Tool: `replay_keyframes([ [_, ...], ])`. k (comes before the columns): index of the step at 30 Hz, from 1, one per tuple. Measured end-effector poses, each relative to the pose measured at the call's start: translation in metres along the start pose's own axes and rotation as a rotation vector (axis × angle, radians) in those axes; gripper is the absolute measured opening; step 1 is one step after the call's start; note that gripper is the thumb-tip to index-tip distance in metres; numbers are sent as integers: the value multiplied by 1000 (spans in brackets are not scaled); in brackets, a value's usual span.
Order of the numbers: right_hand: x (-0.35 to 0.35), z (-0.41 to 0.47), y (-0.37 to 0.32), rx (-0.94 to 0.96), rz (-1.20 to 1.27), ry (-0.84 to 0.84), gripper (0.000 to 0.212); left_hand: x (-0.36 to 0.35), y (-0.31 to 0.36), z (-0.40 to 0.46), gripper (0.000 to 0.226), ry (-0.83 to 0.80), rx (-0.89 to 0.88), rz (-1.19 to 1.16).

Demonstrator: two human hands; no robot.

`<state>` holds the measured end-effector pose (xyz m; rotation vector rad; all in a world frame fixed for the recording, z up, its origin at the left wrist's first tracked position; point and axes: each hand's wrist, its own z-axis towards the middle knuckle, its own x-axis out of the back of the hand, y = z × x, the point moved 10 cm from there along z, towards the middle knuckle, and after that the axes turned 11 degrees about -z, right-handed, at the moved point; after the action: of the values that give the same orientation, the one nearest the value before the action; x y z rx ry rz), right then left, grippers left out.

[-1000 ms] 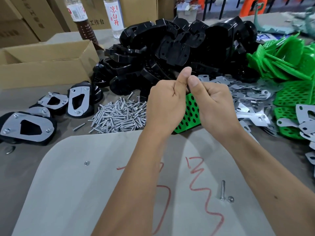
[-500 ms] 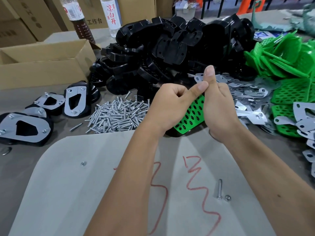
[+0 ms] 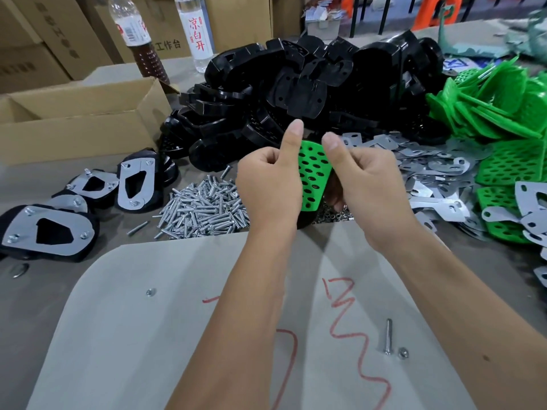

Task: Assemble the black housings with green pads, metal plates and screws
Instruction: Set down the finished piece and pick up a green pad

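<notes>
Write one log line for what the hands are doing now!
left hand: holding green pad | right hand: holding same pad | black housing: behind pad | metal plate, screws: not fitted

Most of the black housing (image 3: pixel 305 220) behind the green pad (image 3: pixel 313 176) is hidden by the left hand (image 3: pixel 268 187) and right hand (image 3: pixel 370 184); only its lower tip is seen. The curled fingers are concealed behind the part. Far right of the grip, the green pad pile (image 3: pixel 503 119) is cut off by the edge.

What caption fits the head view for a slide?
Both hands, left hand and right hand, press a green pad into a black housing above the screws.
</notes>
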<state>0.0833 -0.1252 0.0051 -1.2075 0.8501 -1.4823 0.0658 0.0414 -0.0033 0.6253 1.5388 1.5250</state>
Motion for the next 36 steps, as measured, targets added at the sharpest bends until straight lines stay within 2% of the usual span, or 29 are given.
replay_keyframes([
  [3, -4, 1, 2, 3, -18, -42, 57, 5, 3, 0, 68, 34, -24, 20],
  [7, -4, 1, -5, 45, -9, -76, 49, -1, 13, -1, 65, -17, -54, 49],
  [13, 2, -2, -11, 98, -10, -38, 41, -16, 14, -5, 73, -212, -3, -37],
  [18, 10, -1, -14, 107, -24, -19, 48, -28, 13, -11, 50, -359, -15, 46],
  [20, 9, -1, -13, 84, -21, -1, 47, -27, 13, -10, 50, -334, -10, 27],
  [24, -3, -5, -12, 40, -54, 15, 47, -19, 13, -12, 62, -172, -25, 33],
  [28, -20, -10, -13, 81, -138, -111, 46, 1, 11, -3, 62, -6, -13, 4],
  [34, -19, -12, -22, 179, -203, -126, 45, 0, 8, -1, 77, -67, 20, 49],
  [36, -19, -14, -25, 217, -243, -113, 44, 3, 11, 1, 74, -52, -20, 127],
])
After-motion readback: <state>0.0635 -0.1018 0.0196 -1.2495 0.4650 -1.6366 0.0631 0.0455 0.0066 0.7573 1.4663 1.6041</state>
